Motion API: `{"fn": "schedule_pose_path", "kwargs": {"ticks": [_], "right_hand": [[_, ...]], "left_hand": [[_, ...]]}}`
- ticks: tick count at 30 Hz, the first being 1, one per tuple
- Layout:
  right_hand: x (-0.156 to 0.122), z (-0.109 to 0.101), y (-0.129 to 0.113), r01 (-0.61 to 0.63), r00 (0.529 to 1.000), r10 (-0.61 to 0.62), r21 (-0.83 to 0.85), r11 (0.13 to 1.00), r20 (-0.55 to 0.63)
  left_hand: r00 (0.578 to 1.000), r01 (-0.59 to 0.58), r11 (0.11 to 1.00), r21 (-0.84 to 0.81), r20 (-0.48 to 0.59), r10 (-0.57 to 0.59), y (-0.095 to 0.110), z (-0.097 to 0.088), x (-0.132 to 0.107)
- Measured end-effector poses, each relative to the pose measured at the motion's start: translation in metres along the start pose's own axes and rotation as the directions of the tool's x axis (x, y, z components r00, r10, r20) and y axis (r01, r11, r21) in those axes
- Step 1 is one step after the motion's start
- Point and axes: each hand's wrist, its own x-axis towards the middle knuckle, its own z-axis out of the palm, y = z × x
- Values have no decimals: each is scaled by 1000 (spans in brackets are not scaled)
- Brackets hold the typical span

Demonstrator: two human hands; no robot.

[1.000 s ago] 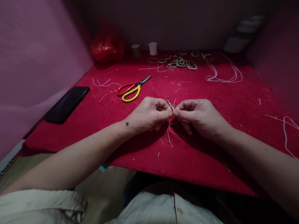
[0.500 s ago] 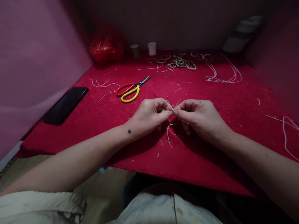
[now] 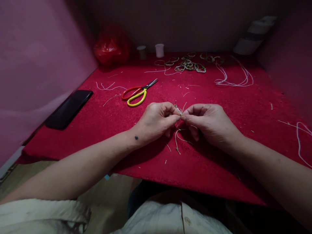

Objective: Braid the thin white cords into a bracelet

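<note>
A small braided cord bracelet [image 3: 178,110], white and green, is pinched where my two hands meet above the red cloth. My left hand [image 3: 158,120] grips it between thumb and forefinger from the left. From the right, my right hand [image 3: 207,122] pinches the same spot, its fingertips almost touching the left ones. Thin loose ends stick up between the fingers, and green cord ends [image 3: 177,139] with small knots hang or lie just below. Fingers cover most of the bracelet. Scissors [image 3: 137,94] with one red and one yellow handle lie beyond my left hand.
Finished-looking braided cords [image 3: 188,66] lie in a pile at the back, near two thread spools [image 3: 159,51]. A red plastic bag [image 3: 110,50] sits back left, a black phone [image 3: 69,110] at the left edge. White cords [image 3: 243,85] and a bottle [image 3: 252,37] are at right.
Both hands stay nearly in place, pinching the bracelet. The loose ends between the fingertips have shifted slightly, and a little more of the braid shows. The whole view has moved slightly.
</note>
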Motion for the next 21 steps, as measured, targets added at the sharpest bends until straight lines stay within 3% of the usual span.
{"fn": "schedule_pose_path", "kwargs": {"ticks": [21], "right_hand": [[0, 0, 1, 11, 1000, -10, -29, 1000, 11]], "left_hand": [[999, 40, 999, -16, 25, -40, 2, 0, 1]]}}
